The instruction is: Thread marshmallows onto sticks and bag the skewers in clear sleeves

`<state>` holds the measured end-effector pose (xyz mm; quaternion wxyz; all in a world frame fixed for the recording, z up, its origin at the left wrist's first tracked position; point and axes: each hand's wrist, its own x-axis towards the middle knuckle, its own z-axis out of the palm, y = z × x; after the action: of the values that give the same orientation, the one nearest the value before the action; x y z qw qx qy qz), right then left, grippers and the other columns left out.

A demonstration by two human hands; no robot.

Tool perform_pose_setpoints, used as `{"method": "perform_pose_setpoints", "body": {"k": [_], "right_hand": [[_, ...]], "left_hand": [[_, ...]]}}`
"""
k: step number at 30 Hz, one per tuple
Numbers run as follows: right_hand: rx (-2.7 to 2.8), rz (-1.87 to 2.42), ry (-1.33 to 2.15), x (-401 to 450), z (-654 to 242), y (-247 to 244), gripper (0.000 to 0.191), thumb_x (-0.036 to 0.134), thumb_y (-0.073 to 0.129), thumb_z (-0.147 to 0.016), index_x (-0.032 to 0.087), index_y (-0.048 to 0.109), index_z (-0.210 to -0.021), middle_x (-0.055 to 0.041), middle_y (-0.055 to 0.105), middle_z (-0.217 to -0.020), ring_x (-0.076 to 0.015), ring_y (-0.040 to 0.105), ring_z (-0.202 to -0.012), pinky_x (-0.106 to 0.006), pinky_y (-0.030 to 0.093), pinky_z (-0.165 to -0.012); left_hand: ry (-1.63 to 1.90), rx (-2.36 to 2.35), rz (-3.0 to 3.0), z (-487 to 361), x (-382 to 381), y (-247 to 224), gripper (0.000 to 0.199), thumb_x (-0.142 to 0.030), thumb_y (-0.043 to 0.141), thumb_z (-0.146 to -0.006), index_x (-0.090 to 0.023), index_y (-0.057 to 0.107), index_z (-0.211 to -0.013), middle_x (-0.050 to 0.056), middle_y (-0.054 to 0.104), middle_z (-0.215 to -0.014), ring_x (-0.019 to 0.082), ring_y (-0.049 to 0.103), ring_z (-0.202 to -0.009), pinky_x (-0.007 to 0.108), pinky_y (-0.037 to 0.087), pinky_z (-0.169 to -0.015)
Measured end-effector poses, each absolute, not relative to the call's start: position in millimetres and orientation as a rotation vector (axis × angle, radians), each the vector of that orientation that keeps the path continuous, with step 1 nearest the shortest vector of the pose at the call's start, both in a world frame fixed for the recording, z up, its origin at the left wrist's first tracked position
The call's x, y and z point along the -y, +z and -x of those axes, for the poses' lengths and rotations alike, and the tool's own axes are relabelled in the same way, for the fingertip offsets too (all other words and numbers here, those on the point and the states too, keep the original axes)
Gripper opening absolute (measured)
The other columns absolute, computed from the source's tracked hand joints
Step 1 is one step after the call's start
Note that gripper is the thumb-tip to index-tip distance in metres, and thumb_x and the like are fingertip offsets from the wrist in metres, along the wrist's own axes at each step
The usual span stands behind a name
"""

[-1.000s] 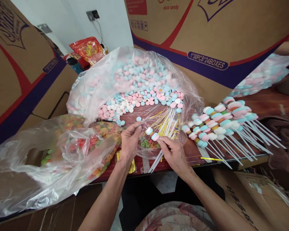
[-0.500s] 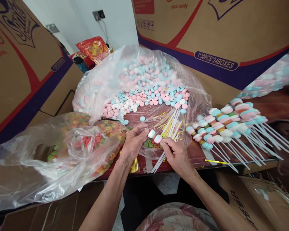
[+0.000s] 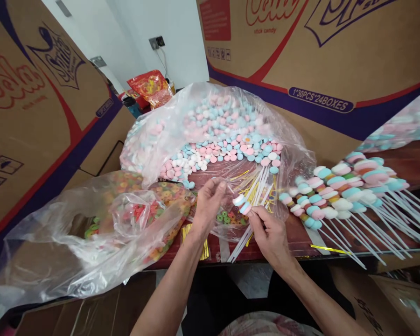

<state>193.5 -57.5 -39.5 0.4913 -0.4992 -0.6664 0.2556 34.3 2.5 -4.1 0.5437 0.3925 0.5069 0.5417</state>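
My right hand pinches a candy skewer. Its white, blue and pink marshmallows sit in a row in front of the thumb, with a thin bare stick tip poking out beyond them. My left hand is just left of that tip, thumb and fingers pressed together; whatever they hold is hidden. Behind both hands, loose pastel marshmallows spill from a clear plastic bag. White sticks and green and red gummy rings lie below and between the hands.
Finished-looking marshmallow skewers are piled at the right, their sticks toward the table edge. A bag of gummy rings slumps at the left. Gold ties lie near the front edge. Large cardboard boxes stand behind and left.
My left hand has left the skewer and moved up and away, over where a loose blue marshmallow lay. My right hand still holds the skewer. The view has shifted slightly.
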Motion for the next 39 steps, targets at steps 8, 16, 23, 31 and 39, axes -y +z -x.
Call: {"method": "perform_pose_setpoints", "body": {"k": [8,16,23,31,39], "right_hand": [[1.601,1.228,0.601,58,-193,-45,0.018,0.022,0.049,-0.097,0.018,0.062,-0.086,0.0016,0.060,-0.071,-0.0113,0.052,-0.061,-0.022,0.040,-0.060],[1.607,1.221,0.656,57,-191,-42,0.021,0.024,0.049,-0.098,0.017,0.063,-0.085,0.0021,0.060,-0.069,-0.0105,0.053,-0.060,-0.021,0.041,-0.059],[1.617,1.260,0.671,58,-190,-44,0.022,0.027,0.049,-0.098,0.017,0.064,-0.085,0.0023,0.058,-0.067,-0.0106,0.052,-0.059,-0.021,0.041,-0.057],[1.630,1.256,0.673,58,-193,-46,0.022,0.029,0.050,-0.097,0.018,0.064,-0.084,0.0020,0.060,-0.067,-0.0111,0.053,-0.057,-0.021,0.042,-0.055],[1.628,1.230,0.697,60,-196,-52,0.020,0.032,0.054,-0.096,0.018,0.067,-0.087,0.0012,0.059,-0.066,-0.0114,0.050,-0.054,-0.021,0.041,-0.051]], "left_hand": [[0.861,-1.909,-1.855,4,-54,-19,0.021,-0.008,0.056,-0.079,-0.017,0.069,-0.093,0.009,0.067,-0.093,0.022,0.062,-0.090,0.034,0.047,-0.087],[0.811,-1.927,-1.964,8,-62,-23,0.026,-0.015,0.054,-0.084,-0.020,0.063,-0.107,0.003,0.068,-0.086,0.019,0.062,-0.078,0.030,0.048,-0.076],[0.611,-1.995,-2.164,0,-120,-9,0.043,-0.004,0.041,-0.086,-0.018,0.068,-0.117,0.012,0.064,-0.114,0.022,0.061,-0.101,0.031,0.046,-0.090],[0.381,-2.149,-2.146,-20,-121,-11,0.045,0.002,0.033,-0.085,-0.014,0.066,-0.111,0.017,0.055,-0.123,0.026,0.060,-0.104,0.035,0.046,-0.087],[0.540,-2.106,-2.073,-18,-93,-6,0.034,-0.005,0.044,-0.085,-0.017,0.060,-0.113,0.014,0.063,-0.110,0.026,0.063,-0.100,0.034,0.049,-0.082]]}}
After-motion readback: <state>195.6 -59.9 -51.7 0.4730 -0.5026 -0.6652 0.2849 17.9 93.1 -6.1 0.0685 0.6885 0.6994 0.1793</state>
